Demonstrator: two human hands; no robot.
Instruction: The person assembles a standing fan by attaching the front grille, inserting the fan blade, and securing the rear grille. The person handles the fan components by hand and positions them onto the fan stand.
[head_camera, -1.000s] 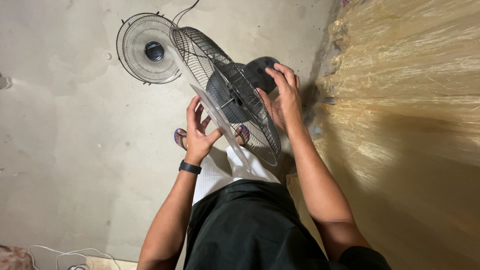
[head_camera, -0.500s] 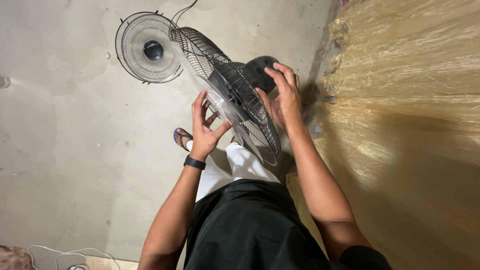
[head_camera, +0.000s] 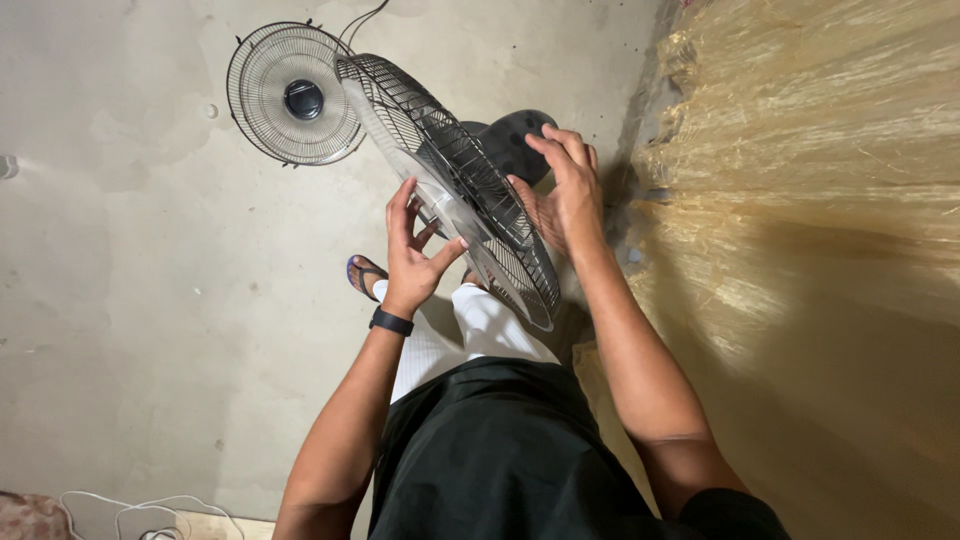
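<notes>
Down in the near left corner a white cable (head_camera: 120, 512) loops on the concrete floor (head_camera: 120, 300). Further along, flat on the floor, lies the loose front grille (head_camera: 292, 95), round, wire-spoked, dark hub in the centre, with a black cord (head_camera: 358, 20) running off past its top edge. It sits just beside the standing fan and looks to overlap the rim of the rear guard.

Now the left hand (head_camera: 410, 255): forearm rising from the lower edge, black wristband (head_camera: 390, 322) on the wrist, palm turned toward the fan, fingers spread and pointing up. The thumb presses against the translucent fan blade (head_camera: 455, 215), fingertips on or just at its face. The grip is open, a flat-handed touch rather than a clasp. Below the wrist, a blue sandal (head_camera: 362, 272) peeks out, and white trousers (head_camera: 450, 340) meet a black shirt (head_camera: 500, 460).

Centre stage, the rear guard (head_camera: 455, 170), a black wire cage seen nearly edge-on, tilts from upper left to lower right, blade on its near side. Behind it a dark motor housing (head_camera: 515, 140).

Right hand (head_camera: 565, 195) next: arm reaching up along the right, wrist bent, fingers curled over the back of the guard by the motor housing, palm facing the cage. How tightly it holds is hidden, so I can't tell that grip.

Far right, a glossy golden straw-like mat (head_camera: 800, 200) fills the side
</notes>
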